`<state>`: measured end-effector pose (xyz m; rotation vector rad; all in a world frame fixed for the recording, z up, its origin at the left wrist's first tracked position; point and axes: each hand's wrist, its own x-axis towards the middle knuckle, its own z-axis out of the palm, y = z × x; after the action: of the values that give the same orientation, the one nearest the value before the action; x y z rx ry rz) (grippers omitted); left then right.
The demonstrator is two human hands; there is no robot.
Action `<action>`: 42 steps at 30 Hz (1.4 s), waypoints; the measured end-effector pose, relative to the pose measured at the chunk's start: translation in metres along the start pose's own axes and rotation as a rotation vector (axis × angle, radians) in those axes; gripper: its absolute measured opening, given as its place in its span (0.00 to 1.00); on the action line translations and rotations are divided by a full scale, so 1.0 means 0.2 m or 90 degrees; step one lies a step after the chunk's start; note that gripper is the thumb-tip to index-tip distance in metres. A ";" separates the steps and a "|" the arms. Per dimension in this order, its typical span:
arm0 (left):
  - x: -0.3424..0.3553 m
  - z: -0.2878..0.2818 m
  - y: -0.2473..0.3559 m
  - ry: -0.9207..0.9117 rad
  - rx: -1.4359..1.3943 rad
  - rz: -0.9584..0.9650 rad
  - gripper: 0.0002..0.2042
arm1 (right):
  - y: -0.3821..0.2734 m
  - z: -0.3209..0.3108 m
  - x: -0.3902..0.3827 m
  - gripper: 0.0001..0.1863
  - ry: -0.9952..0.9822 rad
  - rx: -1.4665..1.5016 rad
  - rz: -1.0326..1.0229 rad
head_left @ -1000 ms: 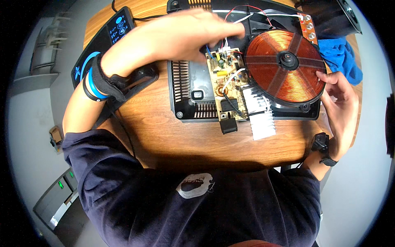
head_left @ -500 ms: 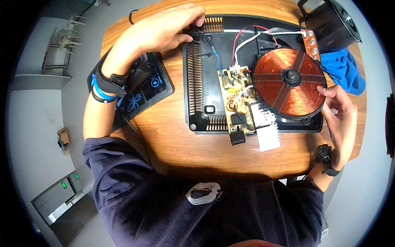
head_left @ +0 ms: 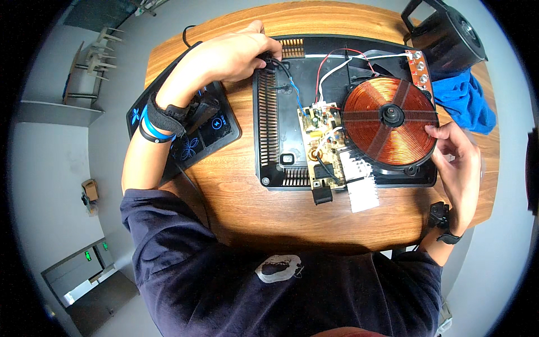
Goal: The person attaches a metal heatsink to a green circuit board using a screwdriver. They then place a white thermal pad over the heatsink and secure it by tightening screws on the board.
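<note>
On the table lies the opened black base (head_left: 289, 126) of an induction cooker. Its round copper coil (head_left: 373, 101) sits on the right half, partly over a tan circuit board (head_left: 323, 132). A white finned heat sink (head_left: 364, 194) juts past the base's near edge. My right hand (head_left: 459, 157) pinches the coil's right rim between thumb and fingers. At the base's far left corner, my left hand (head_left: 236, 56) has its fingers closed around the black power cord (head_left: 283, 68), beside the vent slots. Blue and white wires run from there to the board; its fingertips are partly hidden.
A black glass panel (head_left: 227, 109) with blue markings lies under my left forearm. At the far right, a black kettle (head_left: 449, 45) stands by a crumpled blue cloth (head_left: 466, 101). A small orange board (head_left: 421, 70) sits at the base's far right corner. Stools (head_left: 104, 50) stand beyond the table.
The whole view has shifted slightly. Both hands keep their places, the left at the cord and the right on the coil's rim.
</note>
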<state>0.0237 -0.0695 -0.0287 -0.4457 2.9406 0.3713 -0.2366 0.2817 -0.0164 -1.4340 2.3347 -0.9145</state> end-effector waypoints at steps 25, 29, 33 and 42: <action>-0.05 0.01 0.29 0.081 -0.040 0.285 0.17 | 0.02 0.01 0.00 0.10 -0.006 0.008 -0.009; 0.01 0.01 0.36 -0.047 0.026 0.288 0.10 | 0.00 -0.01 -0.02 0.09 0.007 -0.002 0.008; 0.02 0.01 0.38 -0.043 0.024 0.224 0.07 | 0.02 0.01 -0.02 0.09 0.036 0.013 -0.025; 0.01 -0.01 0.38 0.070 -0.009 0.232 0.06 | 0.05 -0.01 -0.04 0.11 0.080 0.056 -0.063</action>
<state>-0.0023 -0.0012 -0.0106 0.0759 3.1254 0.4201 -0.2406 0.2924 -0.0220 -1.5092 2.2950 -1.1515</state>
